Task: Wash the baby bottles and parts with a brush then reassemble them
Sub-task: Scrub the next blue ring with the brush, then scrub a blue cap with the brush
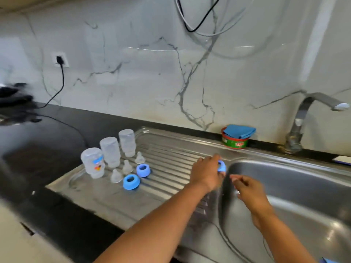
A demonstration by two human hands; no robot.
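Blue collar ring [221, 166] pinched at the fingertips of the left hand [206, 174], on the far right side of that hand, just above the rim where the drainboard [171, 154] meets the sink basin [284, 186]. Just beside and nearer the camera, over the basin's left edge, the right hand [248, 192], fingers half curled toward the ring but apart from it, blurred; impossible to tell whether pinching anything. Well to the left on the drainboard, three clear bottles [110, 151] standing mouth down in a diagonal row, three clear teats [127, 167] lined up just beside them, then two more blue rings [131, 182] lying flat. Behind the basin, a green tub [235, 142] topped with a folded blue cloth [239, 131], near a steel tap [303, 114]. Black counter [47, 149] all around; marble-patterned wall behind, with a socket [60, 59] and plugged-in black cord.
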